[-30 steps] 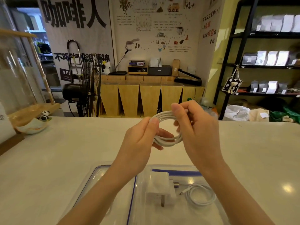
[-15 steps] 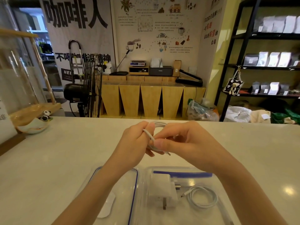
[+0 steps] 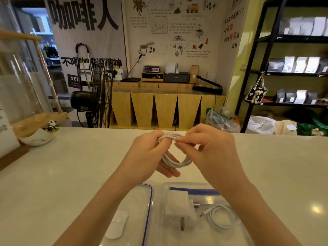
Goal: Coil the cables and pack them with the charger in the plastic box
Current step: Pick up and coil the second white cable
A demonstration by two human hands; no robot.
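Nearest the desk's front edge, the clear plastic box with blue-trimmed rim holds the white block charger and 1 coiled thin white cable. Just beyond and above it, the second white cable coil is held upright over the pale stone desk, clamped by the left hand and pinched on top by the right hand. The box lies directly below both hands, equally near, so a short lowering toward the person is judged to follow.

Both hands, left hand and right hand, pinch a coiled white cable above the plastic box.
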